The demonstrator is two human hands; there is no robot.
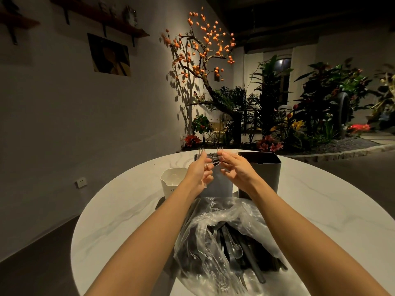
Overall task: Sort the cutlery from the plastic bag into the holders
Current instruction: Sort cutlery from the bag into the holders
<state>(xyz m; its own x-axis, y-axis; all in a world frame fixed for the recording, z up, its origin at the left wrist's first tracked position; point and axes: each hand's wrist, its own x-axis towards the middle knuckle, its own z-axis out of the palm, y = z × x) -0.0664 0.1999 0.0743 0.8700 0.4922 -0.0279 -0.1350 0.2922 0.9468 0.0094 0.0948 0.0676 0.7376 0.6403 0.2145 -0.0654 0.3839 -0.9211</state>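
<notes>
Left hand (199, 170) and right hand (236, 170) raised side by side over the middle grey holder (218, 182), each pinching a clear plastic fork (201, 151), tines up toward 12 o'clock. Second clear fork (219, 150) just beside the first. Flanked by a white holder (171, 182) at 9 o'clock and a dark holder (259, 174) at 3 o'clock. At 6 o'clock on the round white table (119, 214), a crumpled transparent plastic bag (205, 242) of black cutlery (252, 263) with one clear spoon (236, 251).
</notes>
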